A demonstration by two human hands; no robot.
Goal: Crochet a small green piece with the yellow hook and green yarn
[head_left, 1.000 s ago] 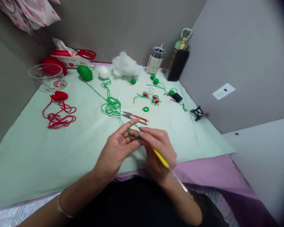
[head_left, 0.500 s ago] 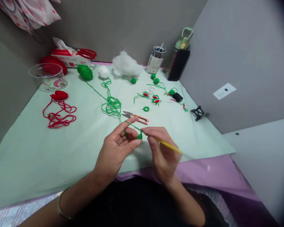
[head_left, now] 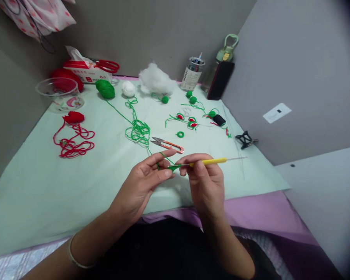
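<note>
My left hand [head_left: 147,177] pinches a small green crochet piece [head_left: 174,167] between thumb and fingers. Green yarn [head_left: 167,158] runs over its raised index finger down to the piece. In my right hand [head_left: 206,175] is a yellow-handled crochet hook [head_left: 212,161], held nearly level, its thin metal end at the green piece. The loose strand leads back to a tangle of green yarn [head_left: 137,131] and a green yarn ball [head_left: 105,89]. Orange thread snips [head_left: 175,147] lie just beyond my fingers, blades apart.
Crocheted red-white-green pieces [head_left: 192,124], a green ring [head_left: 180,134] and green balls [head_left: 193,100] lie at the right. Behind stand white stuffing [head_left: 156,79], a pen cup [head_left: 191,74], a bottle [head_left: 225,52] and a phone [head_left: 221,81]. Red yarn [head_left: 77,147] and a plastic tub [head_left: 58,95] are left.
The crochet hook has swung from slanting down to the right to nearly level. My right hand has turned with it, and the green piece now lies flatter in my left fingers.
</note>
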